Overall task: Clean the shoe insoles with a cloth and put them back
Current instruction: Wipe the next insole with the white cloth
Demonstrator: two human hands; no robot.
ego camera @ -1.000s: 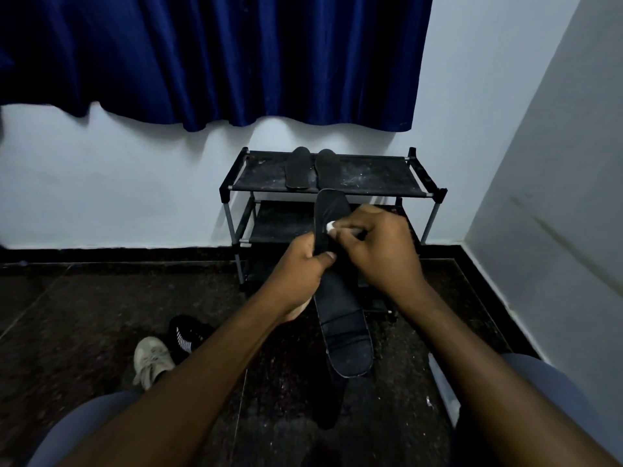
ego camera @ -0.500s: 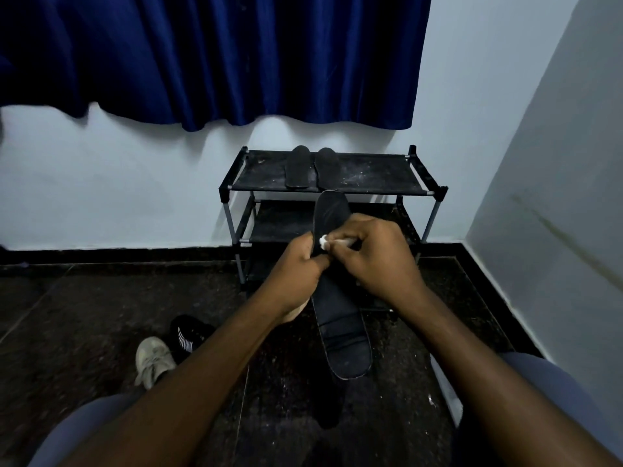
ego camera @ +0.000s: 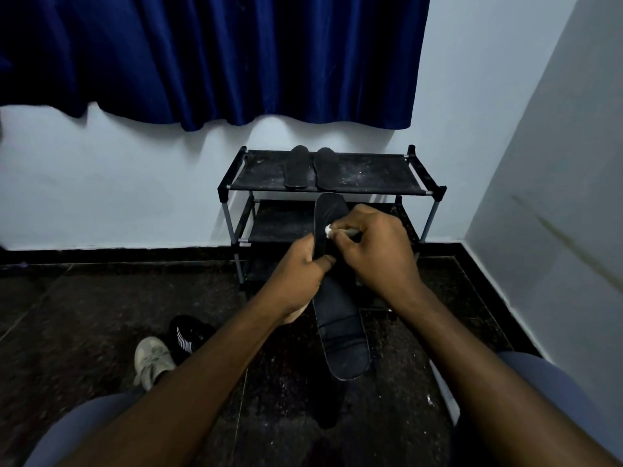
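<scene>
A long black insole [ego camera: 340, 325] is held up in the air in front of me, toe end pointing away. My left hand [ego camera: 296, 274] grips its left edge near the middle. My right hand [ego camera: 377, 247] presses a small white cloth [ego camera: 328, 229] onto the insole's upper part; most of the cloth is hidden under the fingers. Two more black insoles [ego camera: 312, 168] lie side by side on the top shelf of the black shoe rack [ego camera: 374, 173].
A pale sneaker [ego camera: 151, 360] and a black shoe with white stripes [ego camera: 187, 333] lie on the dark floor at lower left. The rack stands against the white wall under a blue curtain [ego camera: 215, 55]. A second wall closes the right side. My knees frame the bottom.
My right hand has slid the cloth down the insole and then a little back up and to the left. The left hand keeps its grip.
</scene>
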